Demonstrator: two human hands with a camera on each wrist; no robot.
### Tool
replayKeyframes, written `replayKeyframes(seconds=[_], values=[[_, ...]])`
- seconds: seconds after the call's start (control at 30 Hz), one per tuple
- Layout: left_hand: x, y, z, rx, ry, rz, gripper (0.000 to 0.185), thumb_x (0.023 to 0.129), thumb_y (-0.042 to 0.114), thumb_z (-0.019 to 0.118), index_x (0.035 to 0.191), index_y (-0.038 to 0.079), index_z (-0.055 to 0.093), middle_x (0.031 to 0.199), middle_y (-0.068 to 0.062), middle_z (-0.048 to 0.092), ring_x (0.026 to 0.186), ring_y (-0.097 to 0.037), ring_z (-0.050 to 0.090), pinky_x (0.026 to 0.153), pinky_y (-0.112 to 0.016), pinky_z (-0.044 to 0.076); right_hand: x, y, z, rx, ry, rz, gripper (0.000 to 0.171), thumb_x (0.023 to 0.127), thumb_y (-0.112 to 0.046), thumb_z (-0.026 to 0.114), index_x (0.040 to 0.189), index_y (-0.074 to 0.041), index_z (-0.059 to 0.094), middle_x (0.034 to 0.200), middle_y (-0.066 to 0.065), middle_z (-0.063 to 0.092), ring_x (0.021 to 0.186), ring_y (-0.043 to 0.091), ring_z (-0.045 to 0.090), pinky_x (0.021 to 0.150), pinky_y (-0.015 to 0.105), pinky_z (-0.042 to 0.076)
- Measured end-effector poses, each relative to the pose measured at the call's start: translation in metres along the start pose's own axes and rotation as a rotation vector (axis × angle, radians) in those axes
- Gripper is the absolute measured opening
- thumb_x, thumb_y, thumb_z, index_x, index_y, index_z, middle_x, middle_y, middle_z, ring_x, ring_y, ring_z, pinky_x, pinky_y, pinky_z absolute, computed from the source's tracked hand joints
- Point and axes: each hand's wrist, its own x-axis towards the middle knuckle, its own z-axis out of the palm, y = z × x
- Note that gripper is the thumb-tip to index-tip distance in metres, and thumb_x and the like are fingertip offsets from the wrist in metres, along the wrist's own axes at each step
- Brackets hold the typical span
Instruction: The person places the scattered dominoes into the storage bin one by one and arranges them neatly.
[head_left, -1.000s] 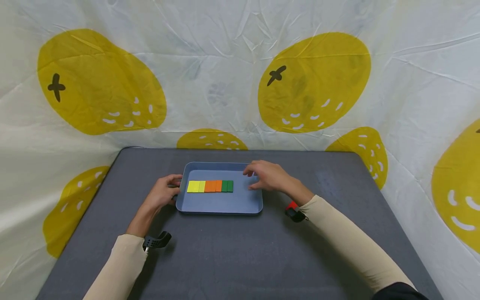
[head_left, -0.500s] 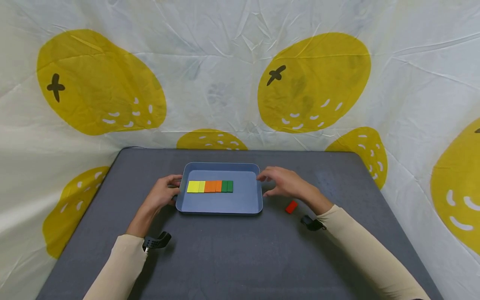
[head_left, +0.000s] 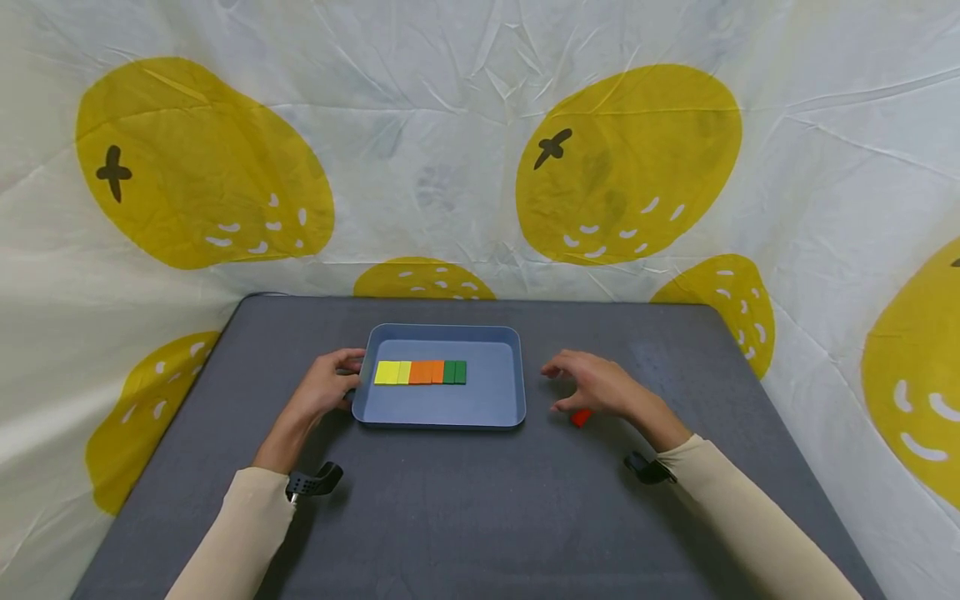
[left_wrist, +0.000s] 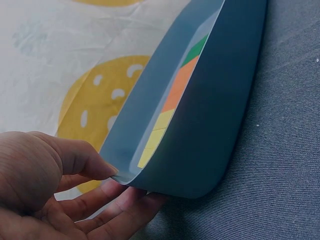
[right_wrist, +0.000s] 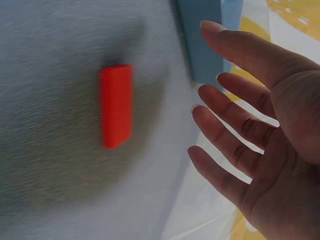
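A blue-grey tray [head_left: 438, 412] lies on the table. Inside it runs a straight row of flat blocks: yellow ones [head_left: 392, 372] at the left, orange ones [head_left: 426, 372] in the middle, green ones [head_left: 454, 372] at the right. My left hand [head_left: 322, 385] pinches the tray's left end; in the left wrist view the thumb [left_wrist: 82, 157] lies at the rim and the fingers against the outer wall. Right of the tray, my right hand [head_left: 600, 385] hovers with spread fingers and holds nothing. Just below it, a red block [right_wrist: 116, 106] rests on the table, partly covered by the hand in the head view.
The dark grey table [head_left: 465, 508] ends at a back edge behind the tray. A white curtain [head_left: 435, 183] with large yellow fruit prints hangs behind and at both sides. Each wrist carries a black strap device, such as the left one [head_left: 315, 481].
My right hand has moved from over the tray's right side out to the right and nearer me, above the red block. The left hand, the tray and the row of blocks stay put.
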Motion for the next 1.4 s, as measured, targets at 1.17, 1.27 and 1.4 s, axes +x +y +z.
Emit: replayKeyframes(seconds=[1.17, 1.27, 1.4], values=[[0.001, -0.002, 0.0, -0.031, -0.015, -0.008, 0.056, 0.1, 0.002, 0.052, 0.155, 0.005, 0.04, 0.144, -0.026, 0.045, 0.12, -0.04, 0.053, 0.075, -0.044, 0.06, -0.042, 0.032, 0.028, -0.065, 0.108, 0.129, 0.041, 0.075, -0.029, 0.089, 0.108, -0.011, 0.074, 0.101, -0.001, 0.065, 0.087, 0.015, 0.062, 0.07, 0.04, 0.053], [0.0, -0.001, 0.0, -0.035, -0.015, -0.008, 0.056, 0.1, 0.002, 0.052, 0.155, 0.005, 0.04, 0.144, -0.026, 0.045, 0.12, -0.04, 0.053, 0.076, -0.044, 0.06, -0.042, 0.033, 0.028, -0.064, 0.109, 0.133, 0.04, 0.075, -0.028, 0.089, 0.108, -0.01, 0.074, 0.1, -0.001, 0.064, 0.086, 0.014, 0.06, 0.069, 0.039, 0.052], [-0.001, 0.001, 0.0, -0.042, -0.019, -0.018, 0.056, 0.101, 0.002, 0.052, 0.155, 0.006, 0.039, 0.145, -0.026, 0.045, 0.121, -0.04, 0.053, 0.077, -0.044, 0.06, -0.041, 0.033, 0.028, -0.064, 0.105, 0.125, 0.037, 0.076, -0.025, 0.088, 0.106, -0.009, 0.075, 0.098, -0.001, 0.063, 0.085, 0.015, 0.059, 0.07, 0.037, 0.051]])
